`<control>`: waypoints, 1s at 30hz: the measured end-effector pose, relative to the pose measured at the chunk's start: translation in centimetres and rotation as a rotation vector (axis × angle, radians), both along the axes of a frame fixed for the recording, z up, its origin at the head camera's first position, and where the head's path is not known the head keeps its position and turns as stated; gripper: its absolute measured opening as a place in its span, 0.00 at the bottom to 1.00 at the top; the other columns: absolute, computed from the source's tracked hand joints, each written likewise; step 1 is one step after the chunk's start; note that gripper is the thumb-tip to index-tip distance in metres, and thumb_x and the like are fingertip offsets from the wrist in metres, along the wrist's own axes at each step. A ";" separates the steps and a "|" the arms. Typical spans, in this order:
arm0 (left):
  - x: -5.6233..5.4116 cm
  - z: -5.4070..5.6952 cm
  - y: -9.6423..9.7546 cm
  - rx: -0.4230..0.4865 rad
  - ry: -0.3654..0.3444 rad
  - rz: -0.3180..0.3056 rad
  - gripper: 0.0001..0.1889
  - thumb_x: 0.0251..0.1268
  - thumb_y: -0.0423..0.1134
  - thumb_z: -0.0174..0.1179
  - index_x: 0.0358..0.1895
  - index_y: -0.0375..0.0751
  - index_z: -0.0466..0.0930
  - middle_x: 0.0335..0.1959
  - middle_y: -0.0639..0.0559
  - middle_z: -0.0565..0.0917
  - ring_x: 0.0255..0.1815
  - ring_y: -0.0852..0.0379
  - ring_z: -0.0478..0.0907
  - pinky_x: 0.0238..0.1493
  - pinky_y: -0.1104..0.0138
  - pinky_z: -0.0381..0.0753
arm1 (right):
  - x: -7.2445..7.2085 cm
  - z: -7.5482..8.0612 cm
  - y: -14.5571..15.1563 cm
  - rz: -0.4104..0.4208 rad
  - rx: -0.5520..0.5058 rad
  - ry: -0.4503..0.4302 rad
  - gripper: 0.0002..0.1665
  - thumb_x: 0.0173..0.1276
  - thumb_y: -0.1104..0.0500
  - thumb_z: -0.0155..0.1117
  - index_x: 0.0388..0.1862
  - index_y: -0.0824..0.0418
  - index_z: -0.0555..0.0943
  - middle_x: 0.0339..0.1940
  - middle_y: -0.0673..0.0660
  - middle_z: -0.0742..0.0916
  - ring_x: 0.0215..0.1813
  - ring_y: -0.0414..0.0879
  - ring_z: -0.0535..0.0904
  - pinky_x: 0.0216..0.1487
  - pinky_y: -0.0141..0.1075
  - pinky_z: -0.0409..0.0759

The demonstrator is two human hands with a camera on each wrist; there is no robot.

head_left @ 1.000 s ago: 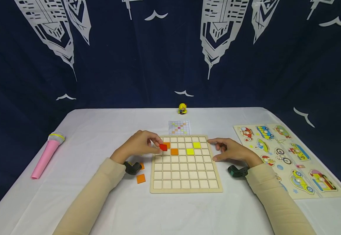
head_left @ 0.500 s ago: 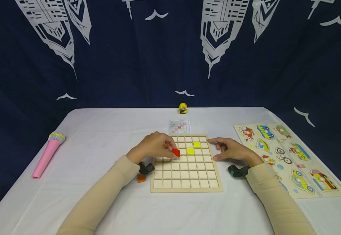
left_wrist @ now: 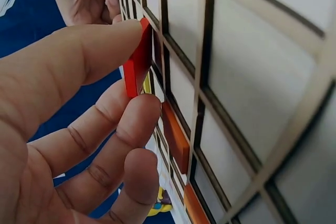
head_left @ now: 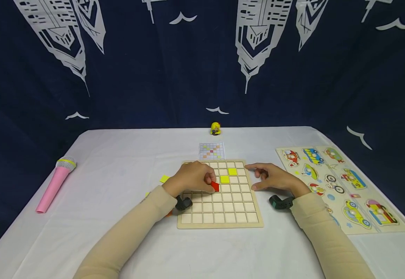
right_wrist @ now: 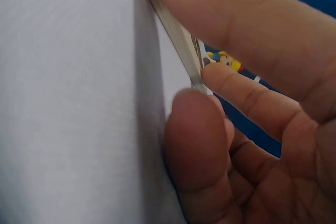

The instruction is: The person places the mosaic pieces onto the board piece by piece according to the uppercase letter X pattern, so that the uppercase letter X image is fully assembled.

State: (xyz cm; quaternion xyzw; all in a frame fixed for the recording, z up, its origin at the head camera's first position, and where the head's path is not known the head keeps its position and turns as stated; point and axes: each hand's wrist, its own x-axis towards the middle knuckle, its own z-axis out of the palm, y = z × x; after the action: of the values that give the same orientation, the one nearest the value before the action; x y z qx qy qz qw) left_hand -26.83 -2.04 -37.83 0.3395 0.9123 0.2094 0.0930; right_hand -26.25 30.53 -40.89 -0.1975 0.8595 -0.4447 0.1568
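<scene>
My left hand (head_left: 193, 177) pinches a red square tile (head_left: 215, 186) between thumb and fingers, close over the middle of the wooden grid board (head_left: 220, 225). In the left wrist view the red tile (left_wrist: 137, 59) stands tilted against the grid's thin dividers. Two orange tiles (left_wrist: 176, 137) lie in cells beyond it, hidden behind the hand in the head view. Two yellow tiles (head_left: 228, 175) sit diagonally in the upper right cells. My right hand (head_left: 276, 179) rests at the board's right edge, its thumb and index fingertips at the rim.
Loose yellow tiles (head_left: 164, 178) lie left of the board, partly behind the left arm. A printed pattern card (head_left: 212, 150) and a small yellow-haired figure (head_left: 215, 128) are behind the board. A pink microphone (head_left: 56, 185) lies far left, a vehicle picture puzzle (head_left: 338, 190) at right.
My left hand has carried the red tile rightward and toward me, from the board's upper left to its middle. The right hand has stayed at the board's edge.
</scene>
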 end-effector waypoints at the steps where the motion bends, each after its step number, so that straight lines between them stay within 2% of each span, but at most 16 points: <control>1: 0.0 0.0 0.1 0.000 -0.006 0.003 0.09 0.59 0.43 0.81 0.37 0.52 0.89 0.30 0.65 0.83 0.36 0.66 0.78 0.49 0.58 0.76 | 0.0 0.0 0.0 -0.004 0.005 0.001 0.46 0.63 0.67 0.82 0.75 0.79 0.71 0.42 0.57 0.75 0.34 0.44 0.67 0.36 0.33 0.67; 6: 0.2 0.2 0.4 -0.010 -0.022 0.018 0.10 0.59 0.43 0.81 0.37 0.52 0.89 0.30 0.64 0.83 0.36 0.64 0.77 0.40 0.64 0.75 | 0.0 0.1 -0.2 -0.011 0.023 0.002 0.45 0.63 0.66 0.82 0.75 0.78 0.71 0.42 0.57 0.75 0.34 0.44 0.67 0.36 0.33 0.67; 22: 0.1 -0.4 0.6 -0.052 -0.024 0.041 0.12 0.57 0.43 0.82 0.38 0.52 0.87 0.27 0.64 0.81 0.33 0.64 0.76 0.39 0.63 0.75 | -0.1 0.1 -0.1 -0.001 -0.007 -0.006 0.46 0.63 0.67 0.81 0.75 0.79 0.71 0.42 0.57 0.75 0.34 0.44 0.66 0.37 0.33 0.66; 27: 0.2 -0.2 0.4 -0.024 -0.042 0.037 0.12 0.57 0.43 0.83 0.39 0.52 0.87 0.27 0.64 0.81 0.36 0.62 0.77 0.42 0.61 0.76 | 0.0 0.0 -0.1 -0.004 0.000 -0.003 0.45 0.63 0.67 0.81 0.75 0.79 0.71 0.42 0.57 0.75 0.35 0.45 0.67 0.38 0.33 0.66; 30: 0.5 -0.1 0.1 -0.017 -0.036 0.047 0.12 0.58 0.44 0.82 0.41 0.53 0.88 0.27 0.65 0.81 0.41 0.61 0.77 0.53 0.54 0.77 | 0.0 0.1 -0.1 -0.010 0.004 -0.008 0.46 0.63 0.67 0.82 0.76 0.79 0.71 0.42 0.57 0.75 0.35 0.45 0.67 0.37 0.33 0.66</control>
State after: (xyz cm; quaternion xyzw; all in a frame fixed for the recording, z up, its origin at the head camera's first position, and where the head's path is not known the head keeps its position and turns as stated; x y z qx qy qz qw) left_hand -26.36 -1.94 -37.90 0.3134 0.9198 0.2101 0.1074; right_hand -26.25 30.42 -40.82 -0.1911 0.8606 -0.4447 0.1584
